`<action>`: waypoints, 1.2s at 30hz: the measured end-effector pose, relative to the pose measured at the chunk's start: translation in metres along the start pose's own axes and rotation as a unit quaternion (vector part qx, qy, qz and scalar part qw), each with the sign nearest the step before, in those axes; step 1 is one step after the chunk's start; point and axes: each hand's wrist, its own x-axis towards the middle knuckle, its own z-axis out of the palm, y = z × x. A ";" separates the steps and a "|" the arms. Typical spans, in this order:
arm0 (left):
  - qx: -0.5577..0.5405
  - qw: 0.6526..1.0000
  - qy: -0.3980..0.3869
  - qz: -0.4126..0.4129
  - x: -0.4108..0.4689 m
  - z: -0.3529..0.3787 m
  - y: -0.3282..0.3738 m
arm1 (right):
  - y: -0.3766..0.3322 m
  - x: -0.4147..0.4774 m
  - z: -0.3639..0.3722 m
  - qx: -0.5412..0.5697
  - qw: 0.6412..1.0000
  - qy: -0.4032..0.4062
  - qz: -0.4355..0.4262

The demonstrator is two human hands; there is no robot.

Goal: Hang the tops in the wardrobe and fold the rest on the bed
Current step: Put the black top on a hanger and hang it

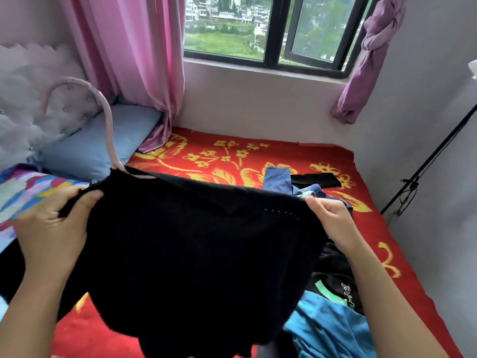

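Note:
A black knitted top [185,254] hangs spread out above the bed [258,161], with a pink hanger [103,109] pushed into its neck; the hook curves up to the left. My left hand [55,228] grips the top's left shoulder. My right hand [329,218] pinches its right shoulder edge. More clothes lie on the red flowered bedcover: a blue garment [277,180], a black piece [315,180], a black garment with green and white print [335,285] and a bright blue one [327,329]. The wardrobe is out of view.
A blue pillow [103,140] and a colourful blanket [23,187] lie at the left by the padded headboard [31,99]. Pink curtains [134,60] and a window [268,29] stand behind the bed. A black tripod leg [426,161] leans at the right wall.

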 end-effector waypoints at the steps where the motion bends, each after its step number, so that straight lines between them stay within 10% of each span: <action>1: -0.020 1.000 -0.014 -0.020 -0.001 0.001 -0.002 | 0.002 -0.001 0.002 0.006 1.000 0.015 0.019; 7: -0.060 0.996 -0.021 -0.055 -0.012 0.013 -0.028 | -0.017 -0.021 0.031 -0.014 0.996 -0.048 -0.073; 15: -0.089 0.995 -0.008 -0.042 -0.023 0.026 -0.023 | 0.009 -0.033 0.030 -0.252 0.919 0.112 -0.281; 21: -0.132 0.989 -0.046 -0.053 -0.037 0.023 -0.025 | -0.015 -0.032 0.018 -0.003 0.998 -0.022 -0.054; 26: -0.094 0.984 -0.144 0.035 -0.046 0.018 0.002 | -0.028 -0.012 0.003 0.276 0.940 -0.063 0.189; 36: -0.088 0.966 -0.193 0.150 -0.062 0.053 0.031 | -0.055 -0.025 0.070 -0.041 0.991 -0.125 0.016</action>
